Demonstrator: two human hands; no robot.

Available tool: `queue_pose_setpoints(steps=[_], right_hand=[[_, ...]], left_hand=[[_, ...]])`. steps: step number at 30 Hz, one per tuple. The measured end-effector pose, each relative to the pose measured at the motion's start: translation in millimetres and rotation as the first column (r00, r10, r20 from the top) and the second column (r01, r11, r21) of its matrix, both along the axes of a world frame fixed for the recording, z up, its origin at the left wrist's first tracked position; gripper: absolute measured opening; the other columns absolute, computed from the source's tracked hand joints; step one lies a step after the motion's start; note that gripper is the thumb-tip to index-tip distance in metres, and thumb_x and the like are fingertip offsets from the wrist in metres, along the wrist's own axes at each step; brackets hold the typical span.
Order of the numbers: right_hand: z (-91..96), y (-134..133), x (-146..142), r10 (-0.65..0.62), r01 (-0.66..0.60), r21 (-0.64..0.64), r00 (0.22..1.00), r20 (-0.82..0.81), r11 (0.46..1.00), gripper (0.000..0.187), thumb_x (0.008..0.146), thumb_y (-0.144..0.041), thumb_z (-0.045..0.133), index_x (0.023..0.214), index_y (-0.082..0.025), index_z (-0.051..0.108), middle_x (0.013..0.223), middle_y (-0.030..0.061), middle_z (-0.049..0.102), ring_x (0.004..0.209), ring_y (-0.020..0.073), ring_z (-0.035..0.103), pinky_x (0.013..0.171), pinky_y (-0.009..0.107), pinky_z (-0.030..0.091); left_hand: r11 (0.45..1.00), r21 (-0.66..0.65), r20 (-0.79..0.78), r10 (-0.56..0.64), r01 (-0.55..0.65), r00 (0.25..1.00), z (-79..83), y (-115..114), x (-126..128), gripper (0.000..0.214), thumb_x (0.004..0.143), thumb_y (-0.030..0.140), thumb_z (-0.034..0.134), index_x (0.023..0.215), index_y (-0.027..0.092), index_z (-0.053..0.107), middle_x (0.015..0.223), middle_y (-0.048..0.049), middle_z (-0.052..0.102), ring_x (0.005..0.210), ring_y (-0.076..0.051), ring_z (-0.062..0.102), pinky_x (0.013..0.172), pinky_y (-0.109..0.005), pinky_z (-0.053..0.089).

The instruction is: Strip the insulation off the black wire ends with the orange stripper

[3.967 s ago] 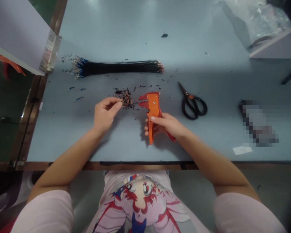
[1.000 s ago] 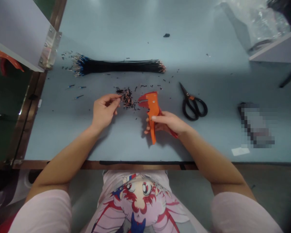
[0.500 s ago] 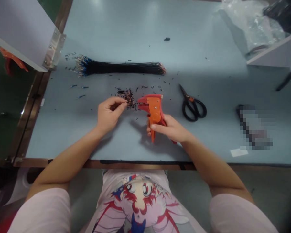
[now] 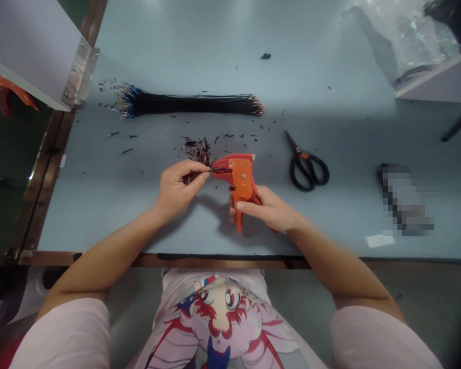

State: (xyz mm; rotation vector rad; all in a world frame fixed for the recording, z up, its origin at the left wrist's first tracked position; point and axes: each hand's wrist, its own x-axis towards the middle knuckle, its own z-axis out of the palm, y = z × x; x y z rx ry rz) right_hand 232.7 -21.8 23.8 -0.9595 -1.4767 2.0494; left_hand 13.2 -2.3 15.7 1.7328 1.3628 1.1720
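My right hand (image 4: 265, 207) is wrapped round the handles of an orange and red wire stripper (image 4: 243, 177), its jaws pointing left. Between thumb and forefinger, my left hand (image 4: 182, 187) pinches a short black wire (image 4: 215, 169), whose end lies in the stripper's jaws. Most of that wire is hidden by the fingers. Just beyond the left fingertips is a pile of black and copper scraps (image 4: 200, 150). Farther back lies a long bundle of black wires (image 4: 192, 104), with blue and silver ends at left and bare copper ends at right.
Black-handled scissors (image 4: 307, 166) lie to the right of the stripper. A few short blue pieces (image 4: 126, 152) rest at left. A blurred phone-like object (image 4: 405, 200), a white label (image 4: 380, 240) and clear plastic bags (image 4: 422, 41) are on the right. Upright panels (image 4: 34, 46) stand at both sides.
My left hand has moved slightly right and nearer, bringing the wire into the stripper's jaws. The stripper has shifted a little left and toward me, and its jaws look closer together.
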Motion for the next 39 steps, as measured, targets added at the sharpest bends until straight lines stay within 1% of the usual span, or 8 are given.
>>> queue_pose_setpoints(steps=[4, 9, 14, 23, 26, 30, 36, 39], right_hand=[[-1.9, -2.1, -1.9, -0.006, 0.006, 0.001, 1.0, -0.002, 1.0, 0.027, 0.089, -0.041, 0.055, 0.086, -0.014, 0.055, 0.07, 0.0045, 0.063, 0.06, 0.0166, 0.064, 0.053, 0.028, 0.054], [-0.8, -4.0, -3.6, -0.046, 0.039, -0.115, 0.997, -0.057, 0.993, 0.026, 0.088, -0.04, 0.058, 0.085, -0.014, 0.054, 0.068, 0.0032, 0.063, 0.057, 0.0158, 0.065, 0.05, 0.028, 0.055], [-0.8, -3.9, -3.1, -0.054, 0.031, -0.194, 0.992, -0.113, 0.981, 0.027, 0.085, -0.038, 0.062, 0.086, -0.013, 0.055, 0.07, 0.0038, 0.063, 0.059, 0.0159, 0.065, 0.054, 0.029, 0.057], [-2.1, -4.2, -1.5, -0.035, 0.01, -0.201, 0.992, -0.125, 0.98, 0.026, 0.087, -0.037, 0.06, 0.087, -0.012, 0.055, 0.071, 0.005, 0.064, 0.061, 0.0161, 0.066, 0.054, 0.03, 0.057], [-1.6, -4.2, -1.2, -0.031, 0.009, -0.194, 0.993, -0.11, 0.981, 0.027, 0.087, -0.039, 0.059, 0.085, -0.012, 0.055, 0.07, 0.0046, 0.063, 0.059, 0.0155, 0.065, 0.051, 0.029, 0.056], [-1.4, -5.3, -2.6, -0.035, 0.019, -0.177, 0.996, -0.085, 0.984, 0.028, 0.087, -0.04, 0.059, 0.083, -0.012, 0.055, 0.068, 0.0037, 0.063, 0.057, 0.0145, 0.065, 0.05, 0.027, 0.056], [-0.5, -8.7, -7.5, -0.05, 0.046, -0.139, 0.998, -0.027, 0.989, 0.034, 0.087, -0.044, 0.056, 0.071, -0.014, 0.053, 0.059, 0.0016, 0.059, 0.048, 0.0117, 0.06, 0.042, 0.022, 0.051], [-2.1, -10.3, -9.3, -0.08, 0.076, -0.156, 0.997, -0.02, 0.985, 0.037, 0.088, -0.046, 0.055, 0.068, -0.015, 0.05, 0.054, -0.0001, 0.056, 0.042, 0.0107, 0.056, 0.037, 0.021, 0.047]], left_hand=[[1.0, 0.001, 0.015, -0.015, 0.015, 1.0, 1.1, -1.0, 1.2, 0.007, 0.077, 0.022, 0.063, 0.077, 0.02, 0.069, 0.068, 0.0006, 0.064, 0.059, -0.009, 0.052, 0.056, -0.022, 0.038], [1.0, 0.005, 0.066, -0.024, 0.024, 0.998, 4.4, -1.3, 2.2, 0.006, 0.075, 0.016, 0.062, 0.074, 0.019, 0.068, 0.068, 0.0009, 0.066, 0.061, -0.008, 0.056, 0.058, -0.02, 0.042], [0.998, 0.06, 0.045, -0.018, 0.016, 0.999, 4.5, -0.3, 0.7, 0.006, 0.072, 0.016, 0.063, 0.073, 0.018, 0.068, 0.063, 0.0022, 0.065, 0.054, -0.006, 0.052, 0.05, -0.017, 0.038], [0.998, 0.058, 0.036, -0.025, 0.023, 0.999, 2.6, 0.9, -1.8, 0.006, 0.071, 0.017, 0.062, 0.072, 0.019, 0.068, 0.055, 0.0042, 0.057, 0.047, -0.005, 0.041, 0.047, -0.018, 0.032], [0.998, 0.06, 0.025, -0.026, 0.025, 0.999, 3.9, 1.0, -2.4, 0.006, 0.07, 0.017, 0.063, 0.071, 0.018, 0.068, 0.052, 0.0052, 0.052, 0.044, -0.004, 0.036, 0.045, -0.018, 0.029], [0.999, 0.04, 0.001, -0.03, 0.03, 1.0, 7.4, 1.2, -2.3, 0.004, 0.069, 0.018, 0.064, 0.069, 0.017, 0.068, 0.05, 0.0052, 0.051, 0.043, -0.004, 0.034, 0.043, -0.018, 0.027], [0.999, 0.033, -0.011, 0.001, -0.001, 1.0, 7.7, 0.7, -0.3, 0.005, 0.067, 0.018, 0.062, 0.064, 0.017, 0.065, 0.044, 0.0076, 0.037, 0.041, -0.003, 0.028, 0.04, -0.018, 0.022], [0.999, 0.037, -0.003, 0.015, -0.015, 1.0, 7.0, -0.3, 1.3, 0.005, 0.067, 0.018, 0.062, 0.063, 0.017, 0.065, 0.044, 0.0079, 0.034, 0.041, -0.004, 0.028, 0.041, -0.018, 0.022]])
